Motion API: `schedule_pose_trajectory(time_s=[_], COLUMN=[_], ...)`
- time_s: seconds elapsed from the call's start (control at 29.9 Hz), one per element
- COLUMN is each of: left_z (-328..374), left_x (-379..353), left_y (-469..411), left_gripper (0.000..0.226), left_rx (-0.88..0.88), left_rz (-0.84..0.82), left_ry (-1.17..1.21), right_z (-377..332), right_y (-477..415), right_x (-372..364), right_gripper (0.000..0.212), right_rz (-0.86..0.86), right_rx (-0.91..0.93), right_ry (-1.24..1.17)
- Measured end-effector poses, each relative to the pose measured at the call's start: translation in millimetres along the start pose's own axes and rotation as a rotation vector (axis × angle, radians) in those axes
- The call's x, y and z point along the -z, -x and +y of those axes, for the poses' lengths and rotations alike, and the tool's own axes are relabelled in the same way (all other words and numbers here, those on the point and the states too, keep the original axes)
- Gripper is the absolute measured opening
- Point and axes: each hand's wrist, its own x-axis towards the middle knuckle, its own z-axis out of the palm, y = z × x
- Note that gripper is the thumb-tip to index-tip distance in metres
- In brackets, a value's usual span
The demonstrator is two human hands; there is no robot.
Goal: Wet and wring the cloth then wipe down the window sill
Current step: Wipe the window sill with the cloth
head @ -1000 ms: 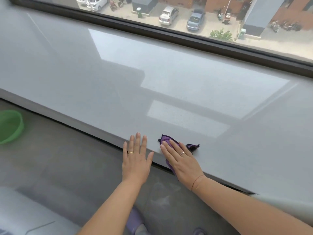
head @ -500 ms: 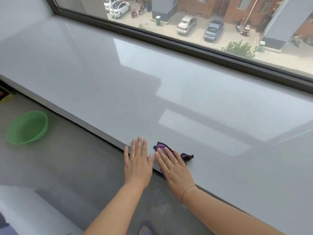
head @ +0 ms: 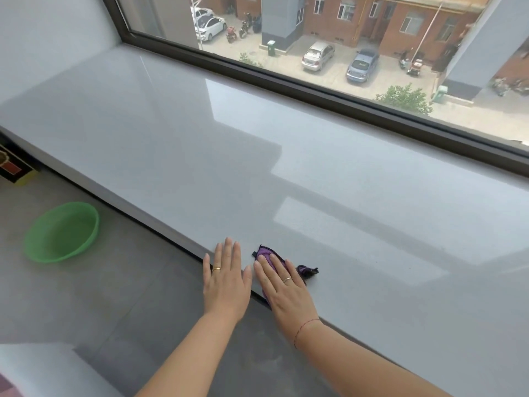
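A small purple cloth (head: 264, 255) lies on the near edge of the wide grey window sill (head: 286, 173). My right hand (head: 286, 287) presses flat on the cloth with straight fingers; most of the cloth is hidden under the palm. My left hand (head: 226, 277) lies flat on the sill's edge just to the left of it, fingers straight, holding nothing. Both hands wear a ring.
A green plastic basin (head: 61, 232) stands on the grey floor at the left, below the sill. The dark window frame (head: 315, 90) runs along the sill's far side. A black and yellow box (head: 13, 167) sits at the far left edge.
Both hands and the cloth have slid left along the sill's near edge. My view has turned left, so the basin now sits further into the frame.
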Motion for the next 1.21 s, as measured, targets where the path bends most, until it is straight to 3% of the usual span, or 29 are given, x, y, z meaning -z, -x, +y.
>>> schedule_pose_trajectory(time_s=[0.37, 0.74, 0.84, 0.97, 1.07, 1.21], left_z=[-58.9, -142.8, -169.3, -211.8, -247.6, -285.5], left_x=[4.4, 23.7, 28.9, 41.0, 49.0, 56.2], left_y=[-41.3, -104.8, -123.6, -149.5, -170.4, -187.7], left_gripper=[0.057, 0.055, 0.053, 0.059, 0.052, 0.054], left_rx=[0.068, 0.147, 0.170, 0.218, 0.235, 0.185], left_rz=[0.059, 0.131, 0.138, 0.131, 0.130, 0.121], left_ry=[0.028, 0.097, 0.086, 0.059, 0.076, 0.065], right_z=[-46.4, -104.8, -125.1, -155.3, -177.4, -203.2], right_y=[-79.8, -179.2, -207.9, -255.4, -292.3, -333.9], right_x=[5.5, 7.6, 11.4, 24.0, 23.6, 22.5], right_gripper=[0.068, 0.065, 0.065, 0.069, 0.068, 0.073], right_rz=[-0.129, -0.037, -0.114, -0.120, -0.105, -0.100], right_rx=[0.061, 0.084, 0.118, 0.096, 0.165, 0.131], right_ry=[-0.122, -0.175, -0.225, -0.185, -0.178, -0.203])
